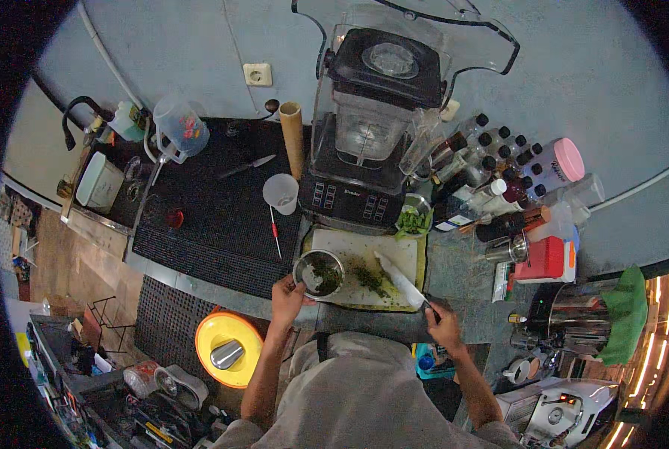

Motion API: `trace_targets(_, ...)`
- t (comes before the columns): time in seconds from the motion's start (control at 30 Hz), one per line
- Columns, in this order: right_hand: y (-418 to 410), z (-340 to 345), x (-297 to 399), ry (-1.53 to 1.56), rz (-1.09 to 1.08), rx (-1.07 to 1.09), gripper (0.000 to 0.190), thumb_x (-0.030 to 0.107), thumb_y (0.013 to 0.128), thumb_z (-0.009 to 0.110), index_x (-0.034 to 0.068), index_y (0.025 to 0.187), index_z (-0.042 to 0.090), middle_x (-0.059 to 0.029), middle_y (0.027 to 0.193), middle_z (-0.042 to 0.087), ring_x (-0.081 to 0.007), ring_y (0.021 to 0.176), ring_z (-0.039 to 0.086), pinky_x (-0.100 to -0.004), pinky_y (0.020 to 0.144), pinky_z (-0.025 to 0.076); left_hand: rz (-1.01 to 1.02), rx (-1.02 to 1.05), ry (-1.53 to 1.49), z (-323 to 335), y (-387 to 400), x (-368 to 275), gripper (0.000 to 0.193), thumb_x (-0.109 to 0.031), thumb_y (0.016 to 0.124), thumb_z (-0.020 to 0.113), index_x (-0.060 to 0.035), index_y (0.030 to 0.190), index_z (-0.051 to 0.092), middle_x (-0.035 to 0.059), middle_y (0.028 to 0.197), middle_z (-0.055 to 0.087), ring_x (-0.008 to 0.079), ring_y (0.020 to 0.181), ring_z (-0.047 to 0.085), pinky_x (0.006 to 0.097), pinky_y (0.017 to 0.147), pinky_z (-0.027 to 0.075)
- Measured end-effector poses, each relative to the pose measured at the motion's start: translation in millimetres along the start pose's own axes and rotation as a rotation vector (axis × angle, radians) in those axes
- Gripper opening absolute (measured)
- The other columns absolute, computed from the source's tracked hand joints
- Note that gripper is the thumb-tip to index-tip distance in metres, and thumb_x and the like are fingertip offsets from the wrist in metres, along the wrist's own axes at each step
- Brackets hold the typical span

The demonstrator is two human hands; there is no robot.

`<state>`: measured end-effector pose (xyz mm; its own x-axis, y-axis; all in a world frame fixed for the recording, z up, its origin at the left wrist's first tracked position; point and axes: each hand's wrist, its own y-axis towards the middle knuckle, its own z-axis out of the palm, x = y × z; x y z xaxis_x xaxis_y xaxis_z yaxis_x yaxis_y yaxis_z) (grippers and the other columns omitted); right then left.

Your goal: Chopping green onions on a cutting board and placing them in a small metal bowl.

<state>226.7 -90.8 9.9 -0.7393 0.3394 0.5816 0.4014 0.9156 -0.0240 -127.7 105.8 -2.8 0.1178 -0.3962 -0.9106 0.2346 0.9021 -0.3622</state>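
Observation:
My left hand (289,300) grips the rim of a metal bowl (339,268), which is tilted over the left part of a white cutting board (334,238). Chopped green leaves (324,279) lie inside the bowl. In my right hand (442,325) is the black handle of a kitchen knife (402,280); its blade rests along or just above the board, pointing away and to the left. Between bowl and blade sits a loose pile of chopped greens (371,279), with bits scattered around it. A yellowish-green cloth or mat (422,264) shows under the board.
A blender (351,193) stands right behind the board. Beside it is a bowl of green leaves (414,221), then several bottles (489,163). On the black mat (211,196) to the left are another knife (250,166) and a plastic cup (281,193). A sink (124,188) lies further left.

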Motion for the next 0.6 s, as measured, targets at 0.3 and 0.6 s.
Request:
trace_targets(0.3, -39.6, 63.7, 8.2, 0.053, -0.01, 0.013, 0.025, 0.024, 0.093, 0.063, 0.002, 0.103, 0.07, -0.0217, 0.079, 0.067, -0.0381, 0.071, 0.068, -0.0425, 0.064, 0.052, -0.051, -0.029, 0.01, -2.4, -1.7, 1.6, 0.023, 0.004, 0.092, 0.048, 0.0123, 0.109, 0.06, 0.015, 0.087, 0.068, 0.0163, 0.061, 0.067, 0.0315, 0.056, 0.062)
trace_targets(0.6, -27.0, 83.2, 25.4, 0.452, 0.093, 0.116, 0.026, 0.022, 0.098, 0.06, -0.001, 0.089, 0.067, -0.0045, 0.066, 0.062, -0.0139, 0.056, 0.057, -0.0324, 0.054, 0.046, 0.004, -0.056, 0.035, 1.6, -12.6, -5.9, 0.021, 0.004, 0.091, 0.05, 0.0094, 0.109, 0.061, 0.0134, 0.086, 0.068, 0.0148, 0.058, 0.065, 0.0312, 0.056, 0.062)
